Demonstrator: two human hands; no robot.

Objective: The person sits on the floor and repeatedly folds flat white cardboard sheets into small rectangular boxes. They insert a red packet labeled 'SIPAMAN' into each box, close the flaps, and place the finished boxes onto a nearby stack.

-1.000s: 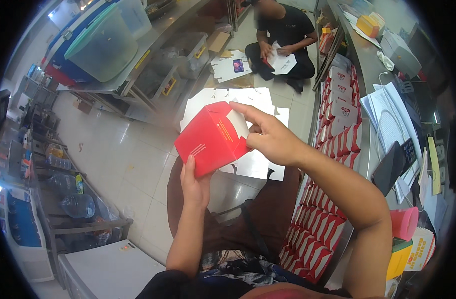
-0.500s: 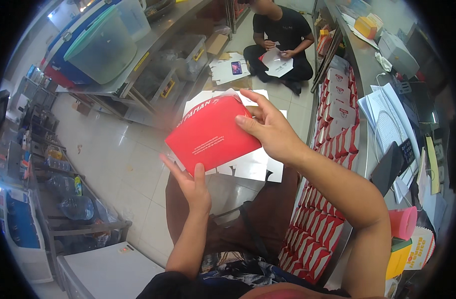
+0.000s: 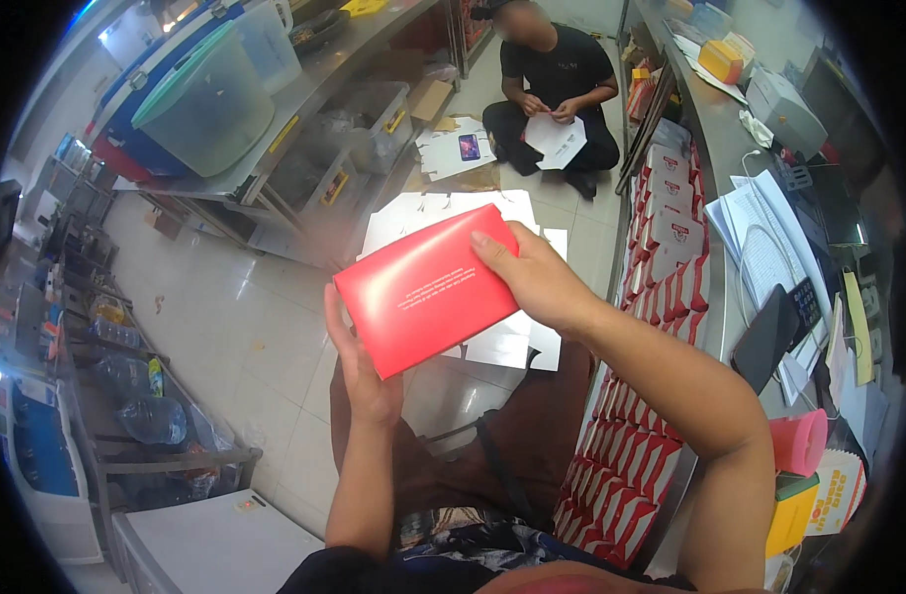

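Between my hands is a red cardboard box [image 3: 428,292], tilted, with its broad printed side facing up. My right hand [image 3: 542,282] grips its right end, thumb on the top face and the other fingers hidden behind. Against the box's lower left end, my left hand [image 3: 372,381] supports it, one finger running up along the edge and the rest partly covered. Beneath, flat white cardboard sheets [image 3: 502,346] with cut edges lie in a pile near my knees. The underside of the box cannot be seen.
Folded red-and-white boxes [image 3: 621,475] stand in rows along the right. A person [image 3: 557,89] sits on the floor ahead, holding a white cardboard piece [image 3: 555,141]. A phone [image 3: 470,148] rests on cardboard there. A steel counter with papers [image 3: 760,233] runs along the right; shelves hold bottles [image 3: 154,416] at left.
The box has turned so its lettered far flap no longer shows and its broad face is fuller in view. My left hand has shifted slightly down and left. The other person's hands have come together.
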